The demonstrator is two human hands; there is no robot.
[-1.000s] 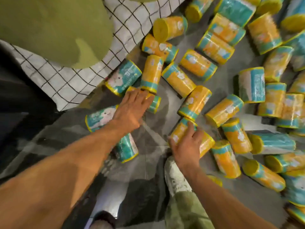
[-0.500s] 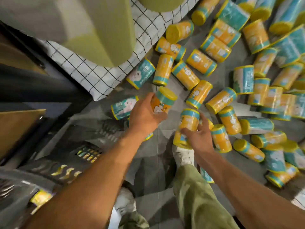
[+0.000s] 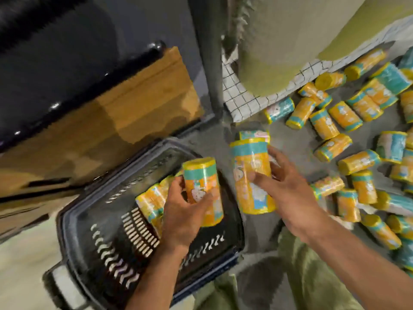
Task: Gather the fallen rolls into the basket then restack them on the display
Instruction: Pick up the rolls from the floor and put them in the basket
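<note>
A dark plastic basket [image 3: 93,222] with slotted walls sits on the floor at lower left, with a few orange and teal rolls [image 3: 152,202] lying inside. My left hand [image 3: 183,215] grips one upright orange roll [image 3: 204,186] above the basket's right side. My right hand [image 3: 288,191] grips another orange roll [image 3: 250,173] just right of the basket rim, over the floor. Several more fallen rolls [image 3: 348,139] lie scattered across the grey floor to the right.
A wooden panel [image 3: 125,113] and a dark shelf front stand behind the basket. A grey post [image 3: 212,63] rises beside a white checked cloth [image 3: 243,101] under a pale green cylinder [image 3: 279,52]. My green trousers [image 3: 312,276] fill the bottom right.
Both hands lifted a roll each off the floor and swung left. The view turned left, bringing the basket into sight, and the left hand's roll now hangs over it.
</note>
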